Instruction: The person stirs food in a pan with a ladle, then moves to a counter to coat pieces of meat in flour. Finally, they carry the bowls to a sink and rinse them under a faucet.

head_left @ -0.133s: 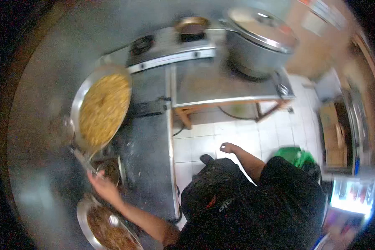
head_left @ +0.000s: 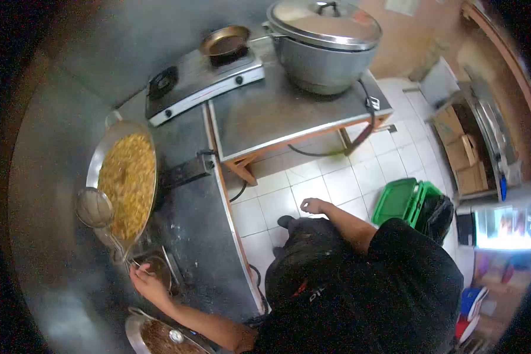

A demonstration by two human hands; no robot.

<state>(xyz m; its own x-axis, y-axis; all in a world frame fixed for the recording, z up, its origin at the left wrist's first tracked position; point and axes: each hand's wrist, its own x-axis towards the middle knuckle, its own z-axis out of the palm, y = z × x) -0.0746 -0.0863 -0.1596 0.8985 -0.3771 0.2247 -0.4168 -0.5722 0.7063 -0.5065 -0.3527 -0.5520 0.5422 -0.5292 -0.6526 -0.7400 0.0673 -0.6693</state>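
Kitchen, steel counter [head_left: 200, 206] beside a tiled floor [head_left: 336, 183], seen from overhead.
Left hand [head_left: 149, 284] is laid at the rim of a small bowl [head_left: 158, 266] on the counter, fingers curled; whether anything is gripped can't be told. Right hand [head_left: 312, 205] is held over the floor, loosely curled, nothing in it, well apart from the bowl. Just beyond the bowl a wide pan [head_left: 127, 183] of yellow food is seen, with a ladle [head_left: 94, 206] rested at its left edge. A tray [head_left: 159, 339] of brown food is cut off near the left forearm. Farther out: stove [head_left: 183, 88] with a skillet [head_left: 225, 41], lidded pot [head_left: 324, 47] on a table [head_left: 277, 118], green crate [head_left: 402, 199] on the floor.
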